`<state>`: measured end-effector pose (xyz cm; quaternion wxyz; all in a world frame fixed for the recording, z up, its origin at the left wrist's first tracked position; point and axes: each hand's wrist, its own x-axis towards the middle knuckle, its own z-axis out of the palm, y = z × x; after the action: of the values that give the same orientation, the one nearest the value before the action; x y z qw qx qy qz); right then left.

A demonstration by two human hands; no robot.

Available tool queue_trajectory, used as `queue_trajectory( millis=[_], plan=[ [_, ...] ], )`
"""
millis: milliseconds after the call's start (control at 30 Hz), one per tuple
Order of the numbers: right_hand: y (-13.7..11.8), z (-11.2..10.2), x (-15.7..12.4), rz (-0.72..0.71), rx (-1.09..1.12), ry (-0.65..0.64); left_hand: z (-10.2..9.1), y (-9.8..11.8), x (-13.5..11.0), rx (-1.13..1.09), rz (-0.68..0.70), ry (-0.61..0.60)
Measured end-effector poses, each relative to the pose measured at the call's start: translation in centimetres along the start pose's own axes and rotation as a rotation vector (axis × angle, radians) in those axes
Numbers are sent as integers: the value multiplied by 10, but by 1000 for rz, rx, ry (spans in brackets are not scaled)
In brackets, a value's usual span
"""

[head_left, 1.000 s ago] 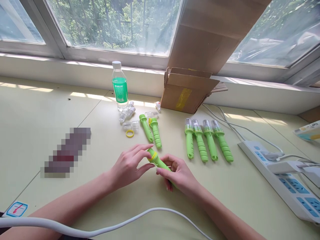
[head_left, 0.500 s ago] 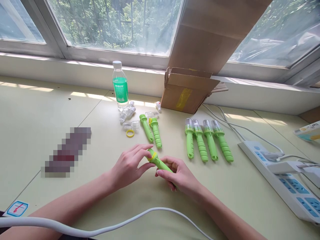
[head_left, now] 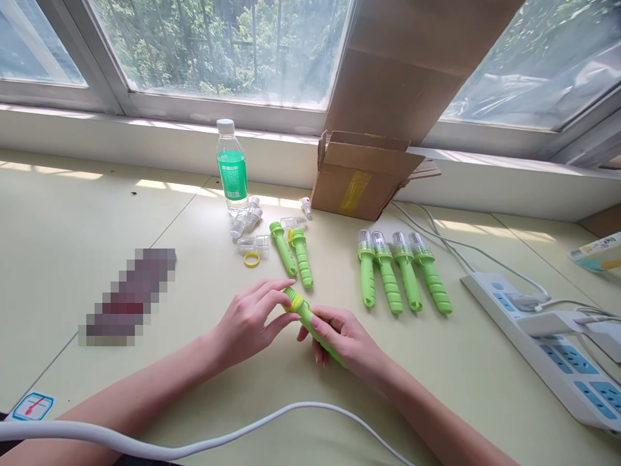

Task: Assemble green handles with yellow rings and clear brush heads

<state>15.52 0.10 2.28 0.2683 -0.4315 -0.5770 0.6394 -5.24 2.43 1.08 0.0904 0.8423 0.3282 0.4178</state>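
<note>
My right hand (head_left: pixel 345 336) is closed around a ribbed green plastic handle (head_left: pixel 308 317), held at a slant above the table. At the handle's threaded upper end, my left hand (head_left: pixel 252 316) pinches a yellow ring (head_left: pixel 294 303) that sits around it. Beyond my hands lie two more green handles, one plain-sided (head_left: pixel 283 249) and one ribbed (head_left: pixel 303 259), with bare threads. A loose yellow ring (head_left: pixel 251 259) is on the table beside a clear plastic cap (head_left: pixel 253 244). Another yellow ring (head_left: pixel 290 235) rests near the ribbed handle's top.
Several green sticks with clear caps (head_left: pixel 387 272) lie in a row at right. Further back stand a water bottle (head_left: pixel 233 173) and a cardboard box (head_left: pixel 363 181). A power strip (head_left: pixel 548 356) is at right; a white cable (head_left: pixel 272 414) crosses in front. A pixelated object (head_left: pixel 130 298) lies left.
My right hand has shifted its grip on the green handle, the thumb now further up along it, and the handle has turned slightly. My left hand stays at the yellow ring.
</note>
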Motion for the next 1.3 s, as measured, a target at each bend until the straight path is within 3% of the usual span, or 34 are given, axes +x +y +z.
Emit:
queue_trajectory(
  millis=[167, 300, 633, 900, 1133, 1300],
  plan=[
    [2, -1, 0, 63, -11, 36, -3, 2, 2, -24, 5, -51],
    [5, -3, 1, 113, -3, 53, -1, 3, 2, -10, 26, -14],
    [1, -1, 0, 16, 53, -38, -4, 2, 4, -10, 55, -15],
    [4, -5, -1, 140, -18, 25, 0, 2, 1, 5, 66, 10],
    [4, -2, 0, -3, 36, -22, -1, 0, 1, -3, 52, -24],
    [3, -3, 0, 4, 59, -51, 1, 1, 0, 14, 56, 15]
  ],
)
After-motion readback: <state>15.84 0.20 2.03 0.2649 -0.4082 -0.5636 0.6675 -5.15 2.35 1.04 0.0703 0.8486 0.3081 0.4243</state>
